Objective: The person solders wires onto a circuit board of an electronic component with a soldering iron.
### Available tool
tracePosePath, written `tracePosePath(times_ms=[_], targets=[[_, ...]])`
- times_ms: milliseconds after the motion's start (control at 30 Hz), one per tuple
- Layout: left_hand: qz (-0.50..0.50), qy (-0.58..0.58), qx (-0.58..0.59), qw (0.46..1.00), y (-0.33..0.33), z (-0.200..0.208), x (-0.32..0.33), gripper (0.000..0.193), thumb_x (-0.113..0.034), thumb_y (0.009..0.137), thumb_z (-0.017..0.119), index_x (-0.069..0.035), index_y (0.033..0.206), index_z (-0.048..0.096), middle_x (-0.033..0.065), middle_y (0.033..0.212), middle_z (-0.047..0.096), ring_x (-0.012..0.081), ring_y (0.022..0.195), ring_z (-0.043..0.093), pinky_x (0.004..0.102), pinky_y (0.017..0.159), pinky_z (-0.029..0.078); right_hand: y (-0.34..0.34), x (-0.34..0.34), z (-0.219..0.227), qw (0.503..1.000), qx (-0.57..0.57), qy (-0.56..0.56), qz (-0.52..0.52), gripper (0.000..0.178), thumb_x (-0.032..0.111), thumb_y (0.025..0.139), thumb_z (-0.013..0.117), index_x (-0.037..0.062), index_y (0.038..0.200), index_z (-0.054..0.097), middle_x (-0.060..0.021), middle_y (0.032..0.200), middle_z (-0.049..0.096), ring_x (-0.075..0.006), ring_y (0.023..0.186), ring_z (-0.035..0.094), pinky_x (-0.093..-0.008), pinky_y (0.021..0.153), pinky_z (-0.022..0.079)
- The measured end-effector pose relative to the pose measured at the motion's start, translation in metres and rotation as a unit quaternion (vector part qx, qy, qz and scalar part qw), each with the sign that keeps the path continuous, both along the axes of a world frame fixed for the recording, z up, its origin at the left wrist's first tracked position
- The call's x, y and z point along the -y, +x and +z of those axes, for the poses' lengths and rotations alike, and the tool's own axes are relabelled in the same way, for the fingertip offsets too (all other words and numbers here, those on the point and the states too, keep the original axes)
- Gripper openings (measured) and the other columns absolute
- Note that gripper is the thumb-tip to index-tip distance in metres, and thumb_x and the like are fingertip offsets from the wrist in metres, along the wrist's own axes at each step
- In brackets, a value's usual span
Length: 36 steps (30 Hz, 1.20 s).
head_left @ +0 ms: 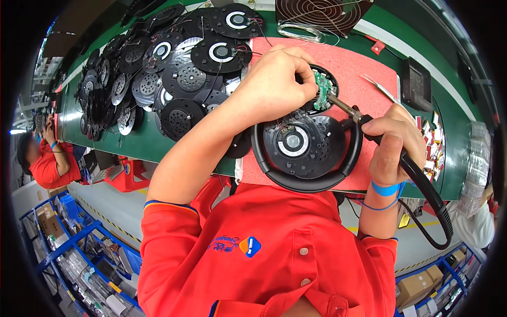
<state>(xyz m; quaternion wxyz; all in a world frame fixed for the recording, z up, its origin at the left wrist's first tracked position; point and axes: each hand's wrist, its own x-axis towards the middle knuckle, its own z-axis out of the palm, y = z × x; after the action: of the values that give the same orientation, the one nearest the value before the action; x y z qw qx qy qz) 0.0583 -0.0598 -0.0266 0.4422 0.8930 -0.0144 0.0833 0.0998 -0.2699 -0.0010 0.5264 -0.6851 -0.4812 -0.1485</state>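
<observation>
A black headphone headband lies curved toward me on a pink foam mat. Inside its curve is a black disc-shaped part with a white ring. Beyond the band, a round black ear cup holds a green circuit board. My right hand is wrapped round a soldering iron, its tip at the board's lower right edge. My left hand hovers at the board's left side, fingers pinched together. Whatever the pinch holds is hidden by the fingers.
Many black speaker plates with thin wires pile up on the left of the green table. Metal tweezers lie right of the ear cup. Farther right are a black tray and small red-and-white parts. A fan grille stands behind.
</observation>
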Motion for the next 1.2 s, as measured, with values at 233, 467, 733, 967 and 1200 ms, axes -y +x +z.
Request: tracePosePath(times_ms=[233, 467, 733, 967, 1200], targets=[[0.006, 0.005, 0.015, 1.0, 0.0001, -0.0022, 0.0019, 0.011, -0.011, 0.065, 0.064, -0.001, 0.068, 0.068, 0.0087, 0.095, 0.066, 0.0302, 0.094, 0.057, 0.037, 0.085, 0.046, -0.0009, -0.0029, -0.0012, 1.0, 0.005, -0.014, -0.007, 0.015, 0.011, 0.084, 0.059, 0.0023, 0.072, 0.063, -0.0048, 0.056, 0.057, -0.016, 0.046, 0.045, -0.0278, 0.044, 0.034], [0.01, 0.005, 0.01, 1.0, -0.0015, -0.001, 0.0025, 0.012, -0.011, 0.064, 0.064, -0.001, 0.068, 0.068, 0.0089, 0.094, 0.066, 0.0298, 0.093, 0.057, 0.0364, 0.084, 0.046, -0.001, -0.0038, -0.0022, 1.0, 0.01, -0.022, -0.002, 0.015, 0.01, 0.083, 0.06, 0.0025, 0.071, 0.063, -0.0046, 0.058, 0.059, -0.0155, 0.046, 0.046, -0.027, 0.044, 0.035], [0.011, -0.007, -0.002, 1.0, -0.0002, -0.0007, 0.002, 0.013, -0.012, 0.064, 0.064, -0.001, 0.069, 0.068, 0.0091, 0.095, 0.066, 0.0301, 0.094, 0.057, 0.0363, 0.084, 0.046, -0.0005, -0.0051, -0.0027, 1.0, 0.014, -0.019, -0.011, 0.016, 0.011, 0.083, 0.06, 0.0025, 0.07, 0.063, -0.0049, 0.058, 0.059, -0.015, 0.045, 0.046, -0.027, 0.043, 0.035], [0.01, -0.01, -0.001, 1.0, -0.0003, -0.0009, 0.0019, 0.013, -0.012, 0.064, 0.063, 0.0, 0.068, 0.068, 0.0095, 0.095, 0.066, 0.0308, 0.093, 0.057, 0.0367, 0.084, 0.046, -0.0001, -0.0057, -0.0025, 1.0, 0.016, -0.018, -0.009, 0.016, 0.011, 0.083, 0.06, 0.002, 0.07, 0.063, -0.0053, 0.058, 0.06, -0.0151, 0.045, 0.047, -0.0268, 0.043, 0.035], [0.014, -0.007, 0.0, 1.0, -0.0001, -0.0007, 0.0023, 0.013, -0.012, 0.065, 0.063, 0.0, 0.068, 0.068, 0.0092, 0.095, 0.066, 0.0312, 0.093, 0.057, 0.0371, 0.084, 0.046, -0.0002, -0.0056, -0.0033, 1.0, 0.016, -0.014, -0.014, 0.016, 0.01, 0.083, 0.06, 0.0016, 0.069, 0.063, -0.0053, 0.059, 0.06, -0.015, 0.045, 0.047, -0.0267, 0.043, 0.035]])
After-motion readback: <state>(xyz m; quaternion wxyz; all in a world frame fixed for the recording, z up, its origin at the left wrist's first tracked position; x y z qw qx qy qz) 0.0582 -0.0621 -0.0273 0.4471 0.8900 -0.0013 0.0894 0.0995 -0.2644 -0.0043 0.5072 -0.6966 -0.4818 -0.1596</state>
